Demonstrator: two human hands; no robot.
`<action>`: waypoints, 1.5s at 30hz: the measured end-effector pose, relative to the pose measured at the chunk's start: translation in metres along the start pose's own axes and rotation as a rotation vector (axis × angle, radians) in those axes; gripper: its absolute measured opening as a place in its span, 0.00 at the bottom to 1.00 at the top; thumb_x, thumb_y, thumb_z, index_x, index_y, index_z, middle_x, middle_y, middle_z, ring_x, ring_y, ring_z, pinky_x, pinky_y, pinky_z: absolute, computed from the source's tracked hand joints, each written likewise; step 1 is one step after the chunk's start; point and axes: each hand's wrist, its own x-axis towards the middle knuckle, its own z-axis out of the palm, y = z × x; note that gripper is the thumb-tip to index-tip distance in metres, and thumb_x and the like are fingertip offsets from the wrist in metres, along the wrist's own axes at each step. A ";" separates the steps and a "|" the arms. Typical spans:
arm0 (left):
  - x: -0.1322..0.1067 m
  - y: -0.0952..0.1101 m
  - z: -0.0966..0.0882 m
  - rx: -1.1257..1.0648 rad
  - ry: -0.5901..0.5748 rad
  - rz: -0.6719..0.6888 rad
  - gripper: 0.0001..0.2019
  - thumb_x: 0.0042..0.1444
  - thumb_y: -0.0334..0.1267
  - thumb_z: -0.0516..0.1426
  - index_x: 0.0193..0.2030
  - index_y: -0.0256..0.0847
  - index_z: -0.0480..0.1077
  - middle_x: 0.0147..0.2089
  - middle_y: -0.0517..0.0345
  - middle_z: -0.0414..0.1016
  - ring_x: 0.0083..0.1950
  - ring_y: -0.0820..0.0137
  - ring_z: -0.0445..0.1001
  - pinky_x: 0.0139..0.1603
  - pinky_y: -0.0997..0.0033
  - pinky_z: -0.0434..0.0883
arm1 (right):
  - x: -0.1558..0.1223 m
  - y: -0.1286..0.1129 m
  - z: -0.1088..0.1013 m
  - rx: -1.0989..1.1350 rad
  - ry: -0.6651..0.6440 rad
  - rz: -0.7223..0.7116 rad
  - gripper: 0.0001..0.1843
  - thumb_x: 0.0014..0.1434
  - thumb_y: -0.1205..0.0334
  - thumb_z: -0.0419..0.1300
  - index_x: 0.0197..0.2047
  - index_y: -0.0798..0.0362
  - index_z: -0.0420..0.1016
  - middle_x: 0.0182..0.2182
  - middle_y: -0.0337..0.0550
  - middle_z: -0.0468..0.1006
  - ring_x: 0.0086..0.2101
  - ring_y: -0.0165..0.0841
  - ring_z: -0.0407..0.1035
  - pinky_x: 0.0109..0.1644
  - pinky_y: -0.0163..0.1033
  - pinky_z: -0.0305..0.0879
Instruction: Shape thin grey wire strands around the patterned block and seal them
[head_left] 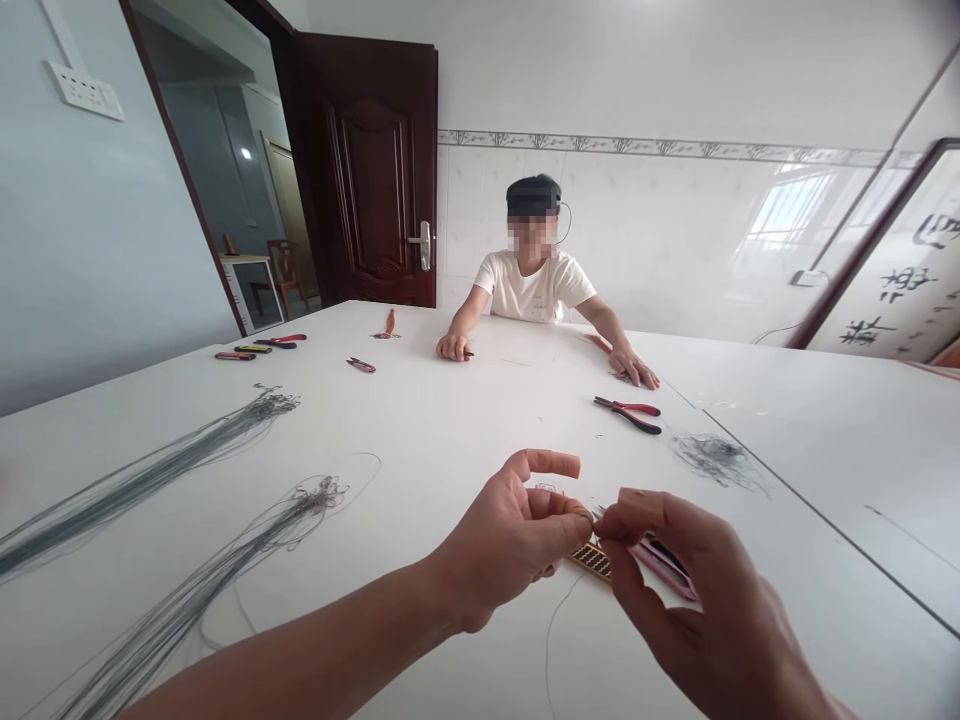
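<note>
My left hand (510,525) is closed in a pinch between thumb and index finger, with another finger stretched out. Its fingertips meet those of my right hand (694,575), which also pinches. Whatever lies between them is too small to make out. Below the fingers, partly covered, is a small gold abacus-like piece with dark beads (592,562). A pink-handled tool (666,568), perhaps thread snips, lies partly behind my right hand. One thin grey wire (548,640) curves down from near the abacus-like piece; where its upper end goes is hidden.
Two bundles of grey wire (187,445) with looped ends stretch across the left of the white table (450,440). Pliers (630,412) and a wire tangle (720,455) lie at the right. Opposite sits a person (529,285), both hands on the table. Snips (361,365) lie further back.
</note>
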 end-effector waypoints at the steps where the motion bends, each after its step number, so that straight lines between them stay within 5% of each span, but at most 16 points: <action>1: 0.000 0.000 0.000 -0.002 -0.006 -0.001 0.19 0.50 0.35 0.58 0.49 0.45 0.58 0.30 0.66 0.65 0.21 0.85 0.54 0.23 0.79 0.52 | 0.000 0.001 0.001 -0.007 0.004 -0.019 0.20 0.56 0.76 0.51 0.51 0.53 0.56 0.34 0.43 0.71 0.34 0.28 0.70 0.33 0.30 0.70; 8: 0.000 0.001 0.003 -0.006 -0.036 -0.014 0.19 0.51 0.34 0.58 0.49 0.44 0.58 0.28 0.67 0.64 0.21 0.86 0.54 0.23 0.80 0.52 | -0.005 0.005 0.002 -0.036 -0.048 -0.024 0.19 0.56 0.77 0.50 0.50 0.52 0.57 0.30 0.39 0.65 0.27 0.25 0.61 0.31 0.32 0.68; 19: 0.003 -0.003 -0.001 -0.002 -0.013 0.010 0.19 0.50 0.34 0.58 0.49 0.44 0.58 0.29 0.66 0.65 0.23 0.86 0.55 0.23 0.80 0.53 | -0.005 0.002 -0.002 -0.005 -0.117 0.203 0.17 0.57 0.67 0.50 0.50 0.45 0.57 0.33 0.40 0.73 0.34 0.30 0.71 0.32 0.31 0.72; 31: 0.006 -0.016 0.000 0.046 -0.028 -0.012 0.23 0.48 0.42 0.60 0.49 0.45 0.58 0.28 0.66 0.64 0.23 0.83 0.56 0.25 0.78 0.55 | -0.014 0.012 0.012 -0.025 -0.064 0.140 0.17 0.55 0.70 0.49 0.48 0.49 0.57 0.27 0.39 0.69 0.25 0.28 0.64 0.26 0.33 0.68; 39: 0.009 -0.018 -0.001 0.008 -0.045 -0.032 0.22 0.50 0.39 0.59 0.50 0.44 0.57 0.27 0.67 0.62 0.22 0.84 0.54 0.24 0.79 0.53 | -0.012 0.011 0.011 0.147 -0.188 0.376 0.17 0.54 0.70 0.47 0.47 0.46 0.55 0.27 0.35 0.67 0.25 0.28 0.63 0.24 0.31 0.61; 45: 0.010 -0.020 -0.001 0.008 -0.041 -0.050 0.19 0.50 0.37 0.58 0.49 0.44 0.58 0.28 0.67 0.61 0.21 0.85 0.53 0.23 0.79 0.51 | -0.008 0.013 0.013 0.489 -0.270 0.669 0.14 0.57 0.66 0.48 0.47 0.45 0.54 0.28 0.34 0.65 0.27 0.29 0.61 0.27 0.34 0.59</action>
